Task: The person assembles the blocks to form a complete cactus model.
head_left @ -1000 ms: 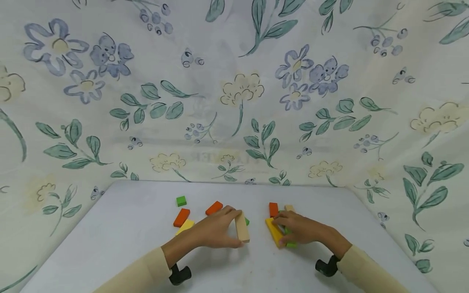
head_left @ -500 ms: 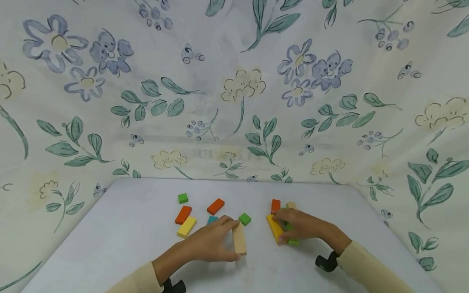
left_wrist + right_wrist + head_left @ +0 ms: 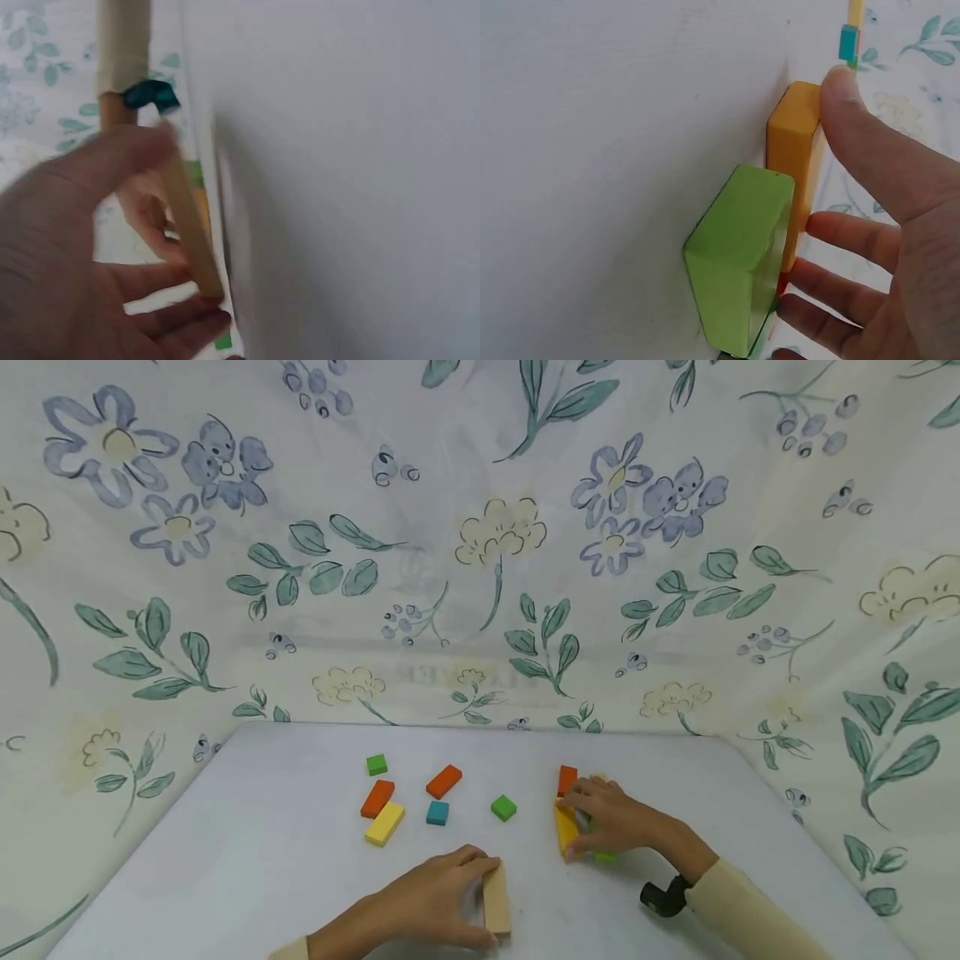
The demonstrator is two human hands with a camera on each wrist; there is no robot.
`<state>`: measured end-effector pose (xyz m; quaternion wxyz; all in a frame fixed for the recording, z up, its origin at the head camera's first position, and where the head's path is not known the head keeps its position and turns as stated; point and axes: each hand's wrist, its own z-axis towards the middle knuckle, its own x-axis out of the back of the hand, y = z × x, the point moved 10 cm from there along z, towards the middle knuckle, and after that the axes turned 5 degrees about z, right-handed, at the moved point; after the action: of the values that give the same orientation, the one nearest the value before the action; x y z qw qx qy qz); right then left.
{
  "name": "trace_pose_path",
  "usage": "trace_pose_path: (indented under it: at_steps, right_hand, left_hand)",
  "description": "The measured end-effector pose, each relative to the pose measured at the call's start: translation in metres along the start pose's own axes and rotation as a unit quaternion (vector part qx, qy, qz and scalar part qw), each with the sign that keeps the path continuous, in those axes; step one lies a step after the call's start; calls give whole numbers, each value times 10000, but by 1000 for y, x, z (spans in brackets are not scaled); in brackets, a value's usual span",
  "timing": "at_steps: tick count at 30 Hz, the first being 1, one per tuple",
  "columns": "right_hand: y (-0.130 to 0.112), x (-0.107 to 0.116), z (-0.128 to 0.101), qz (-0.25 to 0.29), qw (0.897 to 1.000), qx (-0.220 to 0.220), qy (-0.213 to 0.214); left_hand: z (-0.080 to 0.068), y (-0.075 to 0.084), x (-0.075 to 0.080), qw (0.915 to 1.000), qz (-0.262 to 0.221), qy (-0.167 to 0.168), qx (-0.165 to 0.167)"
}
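Natural-wood block [image 3: 497,900] sits near the counter's [image 3: 225,860] front edge, pinched on its narrow side in the left hand [image 3: 420,906], so it could tip, while the right hand [image 3: 611,817], fingers curled on the yellow block [image 3: 566,829], might jostle the green block [image 3: 742,255] touching it.

Bare hands, pale cream sleeves, black wrist mounts

The left hand [image 3: 431,902] and right hand [image 3: 611,818] are bare, with no rings or gloves. Both forearms wear long, close-fitting sleeves [image 3: 738,906] of pale cream-yellow cloth ending at the wrist. A small black camera mount [image 3: 660,897], rounded and knob-like, sits under the right wrist; in the left wrist view a dark teal-black fitting shows on it.
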<state>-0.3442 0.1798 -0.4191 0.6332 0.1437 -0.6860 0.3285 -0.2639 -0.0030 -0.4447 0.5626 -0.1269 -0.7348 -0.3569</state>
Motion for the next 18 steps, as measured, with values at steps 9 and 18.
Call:
trace_pose_path:
  at_steps: [9,18]
  right_hand:
    - [4,-6,1,210,9979,-274,-543]
    - [4,-7,2,306,9970,-453,-548]
  left_hand:
    - [-11,-2,-11,9989,-323,195,275]
    - [-17,-1,-12,9982,-560,40,233]
